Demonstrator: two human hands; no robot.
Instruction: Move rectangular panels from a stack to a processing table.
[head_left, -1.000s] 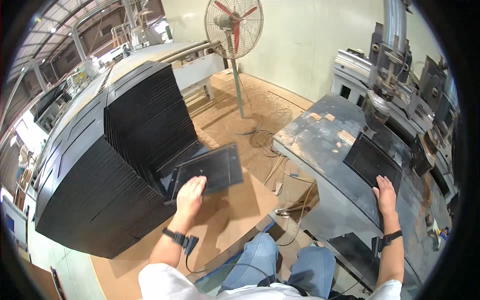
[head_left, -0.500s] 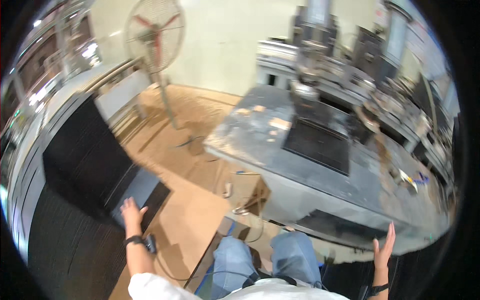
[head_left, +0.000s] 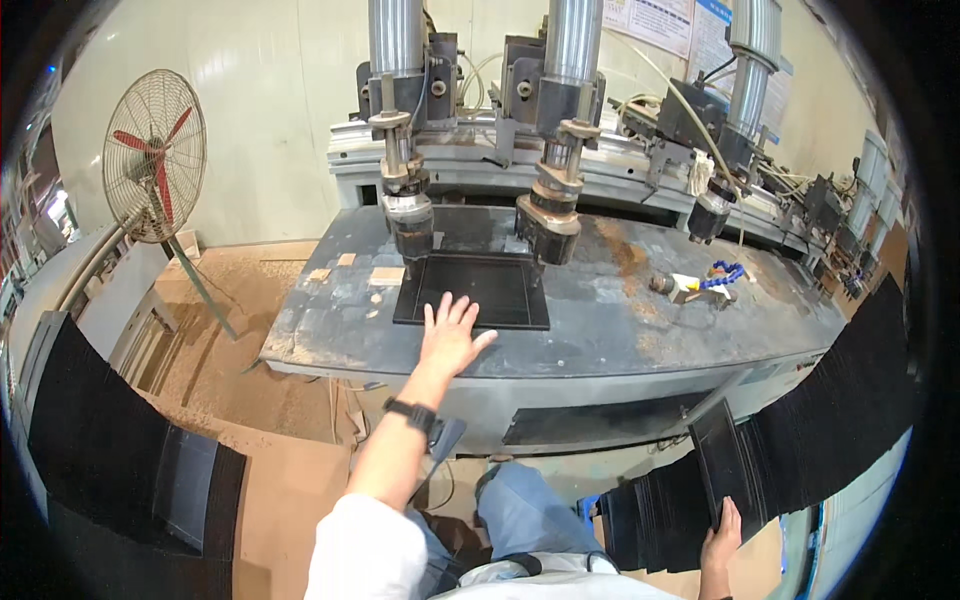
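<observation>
A flat black panel [head_left: 462, 288] lies on the grey machine table [head_left: 600, 330], under two spindle heads. My left hand [head_left: 450, 338] reaches forward over its near edge, fingers spread and palm down; whether it touches the panel is hard to tell. My right hand [head_left: 722, 540], low on the right, has its fingers closed around the near end of another black panel [head_left: 718, 450]. That one leans at an angle, apart from a long row of black panels [head_left: 830, 400] standing on edge.
Spindle heads [head_left: 548, 230] hang over the table. A small fixture with a blue coiled hose [head_left: 725, 272] sits on its right part, and wood scraps [head_left: 386, 276] on its left. Another stack of black panels [head_left: 90, 430] stands left, with a fan [head_left: 155, 155] behind.
My view has swung to the right. My left hand has left the left stack and come over the panel on the table. My right hand has gone from raised and open to gripping a panel.
</observation>
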